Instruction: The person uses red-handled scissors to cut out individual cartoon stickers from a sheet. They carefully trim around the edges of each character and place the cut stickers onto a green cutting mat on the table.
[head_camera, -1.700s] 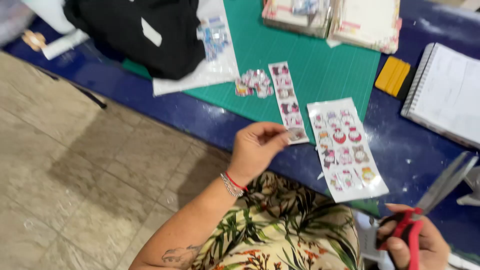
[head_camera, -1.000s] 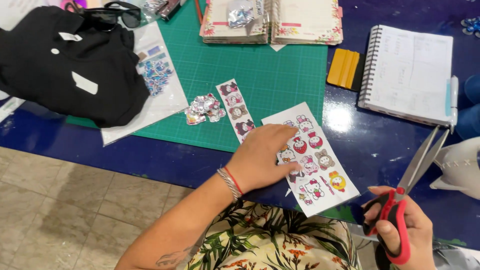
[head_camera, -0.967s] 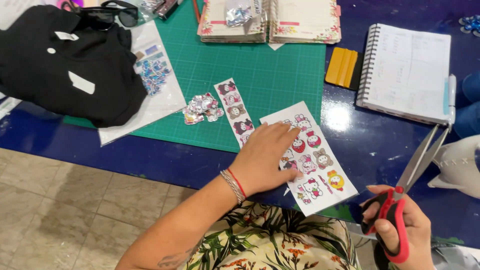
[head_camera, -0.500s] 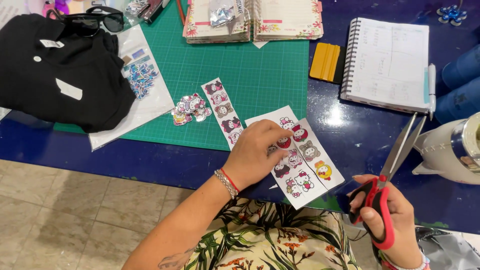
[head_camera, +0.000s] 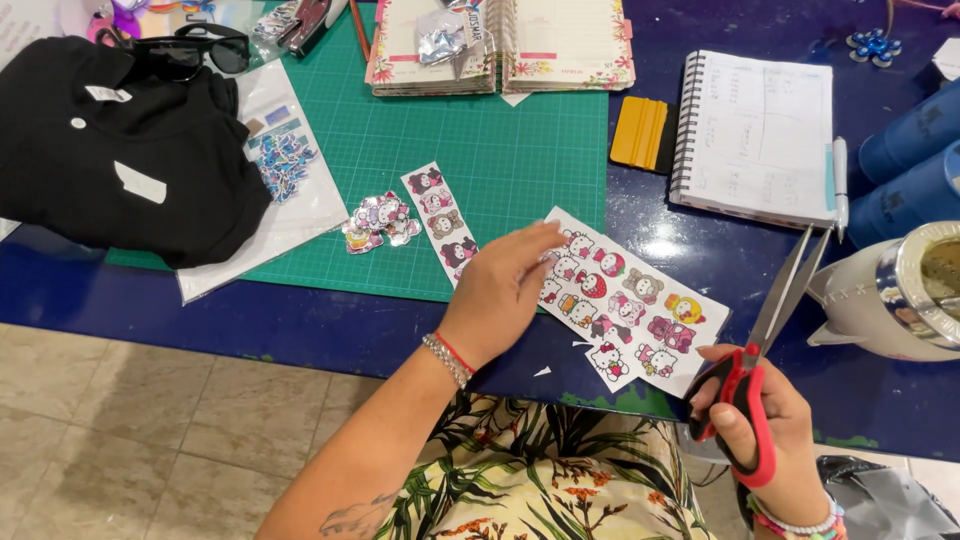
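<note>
Sticker sheet (head_camera: 630, 300) lies flat on the blue table (head_camera: 300, 320), just off the green mat's (head_camera: 500, 150) lower right corner, printed with rows of small cartoon figures. One left hand (head_camera: 505, 290) presses on the sheet's left end, fingers spread flat, not closed around anything. At 5 o'clock from the sheet, one right hand (head_camera: 765, 430) grips one pair of red-handled scissors (head_camera: 765, 350), fingers through the loops, blades slightly parted and pointing to 1 o'clock, off the paper.

At 10 o'clock from the sheet, one narrow sticker strip (head_camera: 440, 220) lies on the mat, and just left of it sits one small heap of cut stickers (head_camera: 382, 220). Farther at 9 to 10 o'clock, one black garment (head_camera: 110, 160) covers the table's left end, with one pair of sunglasses (head_camera: 190, 52) at its top edge. At 12 o'clock, one open planner (head_camera: 500, 45) rests at the mat's far edge. At 1 o'clock, one yellow squeegee (head_camera: 640, 132) lies beside one spiral notebook (head_camera: 755, 135) with one pen (head_camera: 840, 185) along its right edge. At 3 o'clock stands one white cup (head_camera: 890, 295)
</note>
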